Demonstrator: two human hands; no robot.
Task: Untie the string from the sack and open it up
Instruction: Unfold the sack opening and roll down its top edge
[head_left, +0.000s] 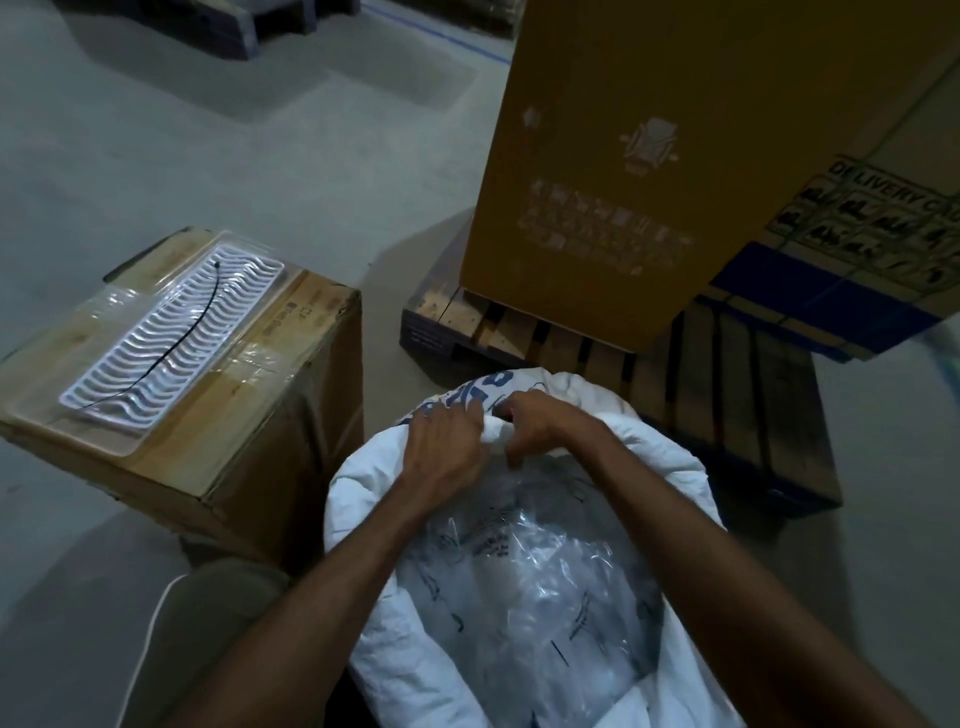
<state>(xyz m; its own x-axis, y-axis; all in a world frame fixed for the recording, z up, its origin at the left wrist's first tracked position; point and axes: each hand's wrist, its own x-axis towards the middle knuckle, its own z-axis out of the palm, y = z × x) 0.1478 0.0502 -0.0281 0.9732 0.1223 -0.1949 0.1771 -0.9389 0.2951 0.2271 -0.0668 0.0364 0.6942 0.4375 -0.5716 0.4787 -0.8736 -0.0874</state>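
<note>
Both hands, left hand (441, 452) and right hand (540, 423), gripping sack (363, 499) rim, "DELIVERY" on box (883, 228)

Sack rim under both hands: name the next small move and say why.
Probably pull the far rim apart and roll it down. Both the left hand and the right hand grip the sack there, where the cloth is still bunched, while the clear plastic liner already shows inside the open mouth.

A single head-worn view looks steeply down from close above at the sack (519, 571), with the floor (260, 156) beyond.
</note>
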